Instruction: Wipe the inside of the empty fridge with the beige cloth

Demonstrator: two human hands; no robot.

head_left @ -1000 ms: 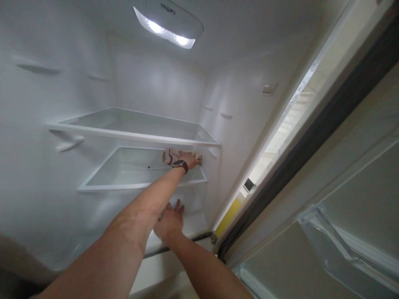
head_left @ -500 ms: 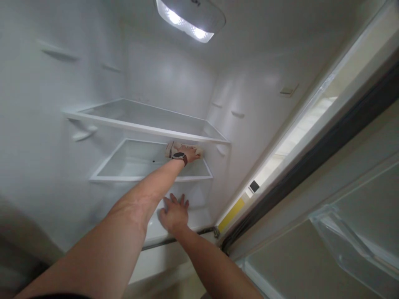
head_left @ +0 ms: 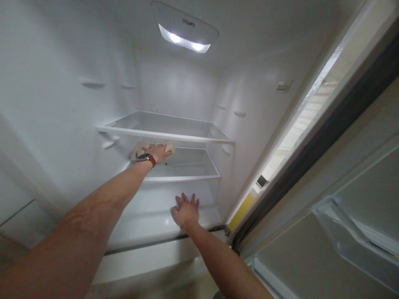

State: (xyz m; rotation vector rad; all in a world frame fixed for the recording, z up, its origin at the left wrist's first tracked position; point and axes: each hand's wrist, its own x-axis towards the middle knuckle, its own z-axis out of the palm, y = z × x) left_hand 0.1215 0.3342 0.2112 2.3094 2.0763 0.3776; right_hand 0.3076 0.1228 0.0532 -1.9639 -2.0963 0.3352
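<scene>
I look into an empty white fridge. My left hand (head_left: 156,153), with a dark watch on the wrist, presses a pale cloth (head_left: 139,148) flat on the left part of the middle glass shelf (head_left: 187,171). Its fingers lie over the cloth, under the upper shelf (head_left: 162,132). My right hand (head_left: 186,211) rests palm down with fingers spread on the bottom shelf (head_left: 146,222), holding nothing.
The fridge light (head_left: 183,38) glows on the ceiling. White side walls carry moulded shelf supports. The open door (head_left: 343,216) stands at the right with a clear door bin (head_left: 352,245). A dark door seal (head_left: 311,153) runs diagonally.
My left hand has slid the cloth from the right end of the middle shelf to its left part. My right hand stayed on the bottom shelf. The view shifted a little.
</scene>
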